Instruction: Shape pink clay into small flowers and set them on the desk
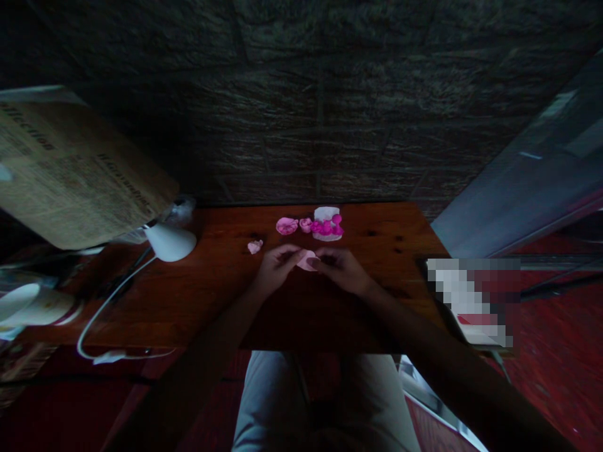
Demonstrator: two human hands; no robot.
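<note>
A flat light-pink piece (308,260), rounded in outline, is held up between my two hands over the wooden table; whether it is paper, clay or a petal I cannot tell. My left hand (279,263) pinches its left edge with thumb and fingers. At its right side my right hand (343,269) grips it, thumb lying across the face. Just beyond my hands sit a pink flower-like piece (287,226), a smaller pink rosette (306,225) and several magenta pieces (327,227) on a white sheet (326,213). A crumpled pale-pink bit (255,247) lies left of my left hand.
The wooden table (211,295) meets a dark stone-patterned wall (282,113). To the left stand a lamp with a printed shade (75,169) and white base (170,242), its cord (92,320), and a white cup (40,304). A blurred-out object (471,304) is at the right edge.
</note>
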